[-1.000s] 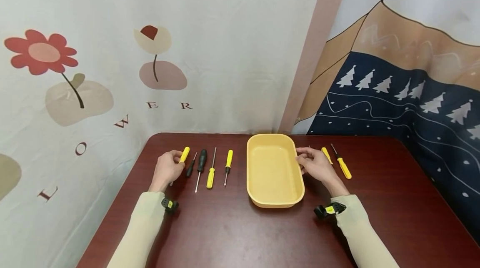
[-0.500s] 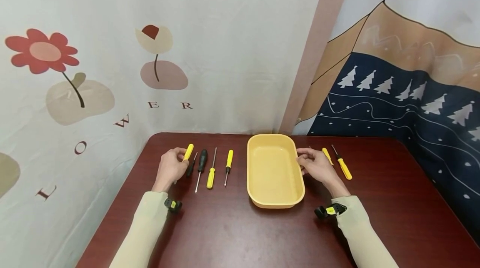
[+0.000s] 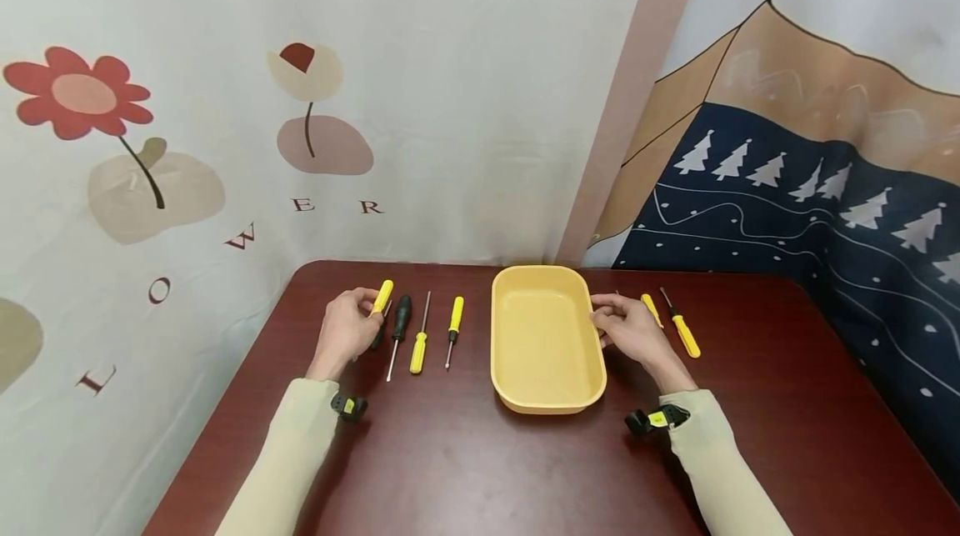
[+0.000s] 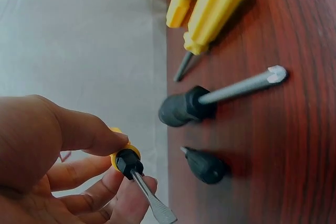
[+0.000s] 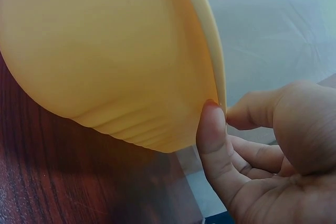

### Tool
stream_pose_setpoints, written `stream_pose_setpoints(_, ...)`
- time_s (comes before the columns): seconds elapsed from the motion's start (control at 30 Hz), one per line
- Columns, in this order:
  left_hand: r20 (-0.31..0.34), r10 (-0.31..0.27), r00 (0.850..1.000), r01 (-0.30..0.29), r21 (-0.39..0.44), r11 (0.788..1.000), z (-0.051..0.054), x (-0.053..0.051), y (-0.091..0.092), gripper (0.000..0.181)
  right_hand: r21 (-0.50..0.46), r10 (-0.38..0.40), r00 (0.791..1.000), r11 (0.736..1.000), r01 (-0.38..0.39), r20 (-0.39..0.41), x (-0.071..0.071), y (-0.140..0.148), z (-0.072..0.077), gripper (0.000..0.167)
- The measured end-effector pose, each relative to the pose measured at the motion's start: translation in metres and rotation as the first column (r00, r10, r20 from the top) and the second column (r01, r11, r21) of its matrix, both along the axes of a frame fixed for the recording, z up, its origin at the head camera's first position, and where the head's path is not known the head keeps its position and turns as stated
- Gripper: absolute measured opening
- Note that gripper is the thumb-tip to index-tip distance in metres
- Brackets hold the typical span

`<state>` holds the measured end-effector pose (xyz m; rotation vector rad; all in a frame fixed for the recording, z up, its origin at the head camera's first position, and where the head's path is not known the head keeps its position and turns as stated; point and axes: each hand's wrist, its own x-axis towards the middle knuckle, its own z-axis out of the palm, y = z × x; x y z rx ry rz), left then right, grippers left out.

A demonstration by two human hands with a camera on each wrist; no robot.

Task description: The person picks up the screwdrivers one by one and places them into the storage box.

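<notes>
A yellow screwdriver [image 3: 382,296] is pinched in the left hand [image 3: 351,328] and looks up off the table [image 3: 465,469], near a small black screwdriver [image 4: 207,167]. The right hand [image 3: 633,331] pinches the rim of the yellow tub [image 3: 549,336]. This looks like the lifting step, with the tub held still; next seems to need a tight pinch and a careful tip.

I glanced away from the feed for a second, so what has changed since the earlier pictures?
The left hand, with the yellow screwdriver it already gripped, moved right and farther up the head view, now partly covering the small black screwdriver. Nothing was newly gripped or let go. The right hand on the tray rim, the tray and the other screwdrivers stayed put.
</notes>
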<state>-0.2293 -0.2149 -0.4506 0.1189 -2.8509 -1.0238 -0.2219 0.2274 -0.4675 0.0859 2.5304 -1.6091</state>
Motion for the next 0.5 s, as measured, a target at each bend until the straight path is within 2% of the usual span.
stream_pose_setpoints(0.27, -0.011, -0.018, 1.000, 0.019, 0.035, 0.999, 0.007, 0.004, 0.011, 0.036, 0.000, 0.007, 1.000, 1.000, -0.007, -0.014, 0.000, 0.000, 0.000, 0.042)
stream_pose_setpoints(0.5, -0.004, -0.035, 0.999, 0.035, 0.085, 0.996, 0.009, 0.004, 0.020, 0.037, -0.016, 0.010, 1.000, 1.000, -0.010, -0.014, 0.001, 0.000, 0.000, 0.042)
